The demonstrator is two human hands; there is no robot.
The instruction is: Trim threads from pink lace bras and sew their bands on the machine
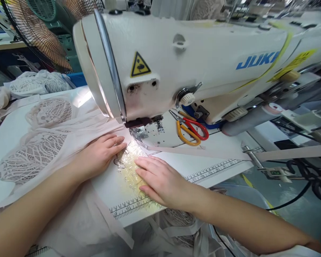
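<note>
Left hand [103, 154]: fingers near-straight, nothing gripped, flat on left-side fabric [79, 142], apparently steadying it | Right hand [163, 182]: fingers slightly parted, nothing visibly gripped, at yellowed patch [130, 175]

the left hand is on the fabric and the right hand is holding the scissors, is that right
Not quite: the right hand isn't holding the scissors. The head view shows it resting on the yellow patch, while the scissors lie under the machine. The left hand is on the fabric.
</note>
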